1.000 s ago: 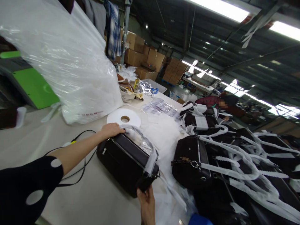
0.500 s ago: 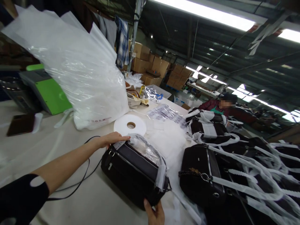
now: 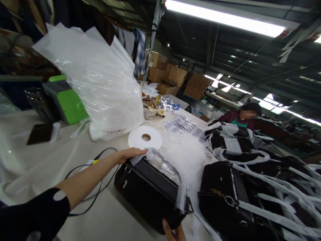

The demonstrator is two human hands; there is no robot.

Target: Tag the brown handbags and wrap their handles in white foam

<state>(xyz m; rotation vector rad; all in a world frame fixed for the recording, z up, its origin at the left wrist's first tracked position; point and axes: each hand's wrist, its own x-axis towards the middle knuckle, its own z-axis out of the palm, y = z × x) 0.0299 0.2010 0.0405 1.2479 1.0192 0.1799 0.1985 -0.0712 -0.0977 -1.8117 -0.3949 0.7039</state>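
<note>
Though the view has shifted, the bag [image 3: 150,197] stays on the table [image 3: 90,227], near centre, left hand [image 3: 129,154] straight-fingered over the left end of its handle [image 3: 182,194], right hand [image 3: 173,232] touching the bag's near right corner; grips indeterminable, handling apparently ongoing.

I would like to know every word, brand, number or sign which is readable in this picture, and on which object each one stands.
None can be read with certainty.
White plastic bags: reddish print near the bottom, too blurred to read.
Clear plastic sheeting: faint darker marks, too blurred to tell whether they are text.
Dark handbag under the hands: no lettering visible.
</note>
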